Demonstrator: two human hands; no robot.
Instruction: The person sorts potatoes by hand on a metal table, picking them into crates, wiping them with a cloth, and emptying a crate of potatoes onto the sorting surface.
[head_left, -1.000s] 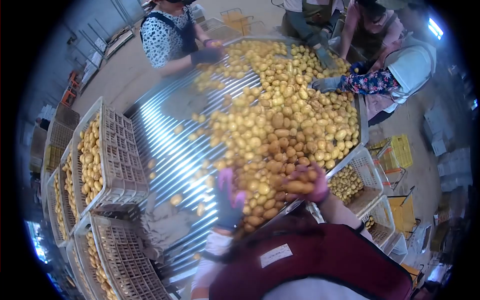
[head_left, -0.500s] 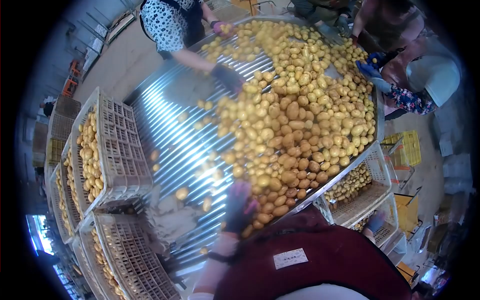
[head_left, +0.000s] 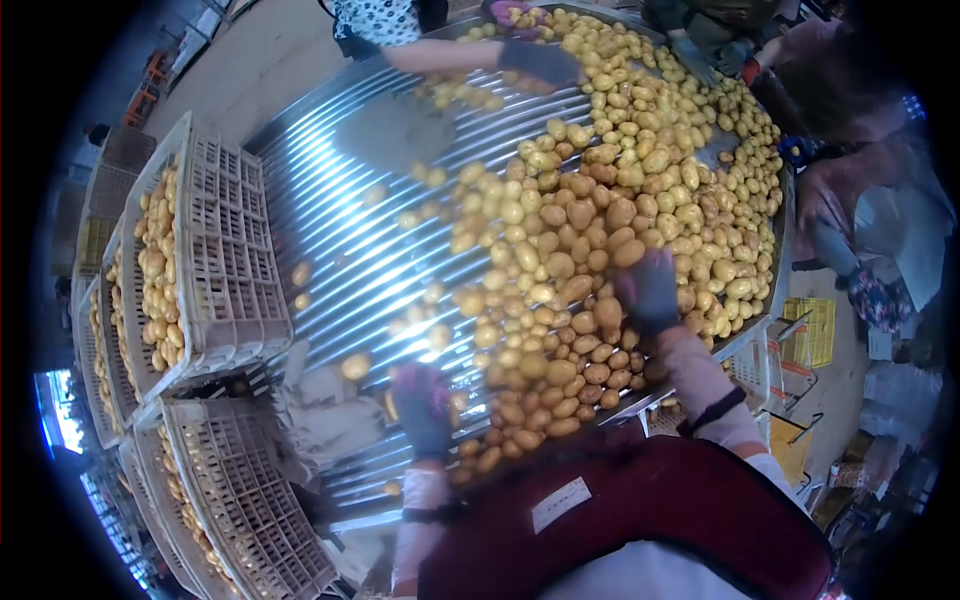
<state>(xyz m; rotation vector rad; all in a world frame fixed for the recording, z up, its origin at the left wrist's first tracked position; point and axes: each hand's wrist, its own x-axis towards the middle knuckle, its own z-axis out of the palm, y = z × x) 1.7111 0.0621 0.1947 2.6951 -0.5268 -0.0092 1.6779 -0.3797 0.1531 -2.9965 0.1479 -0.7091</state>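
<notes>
Gloved right fingers (head_left: pixel 658 266) among potatoes (head_left: pixel 583 214), white apron label (head_left: pixel 561 504) unreadable

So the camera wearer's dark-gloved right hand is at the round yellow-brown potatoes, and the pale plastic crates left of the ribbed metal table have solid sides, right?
Not quite: in the head view, the pale plastic crates have slotted sides. They do stand left of the metal table, and the right hand is at the potatoes.

White glare streaks the ribbed metal table (head_left: pixel 335 240), bluish light glows at the dim lower-left edge, blur softens the left hand (head_left: pixel 422 408) and right hand (head_left: pixel 650 292), and fisheye distortion curves the black-cornered view.
</notes>
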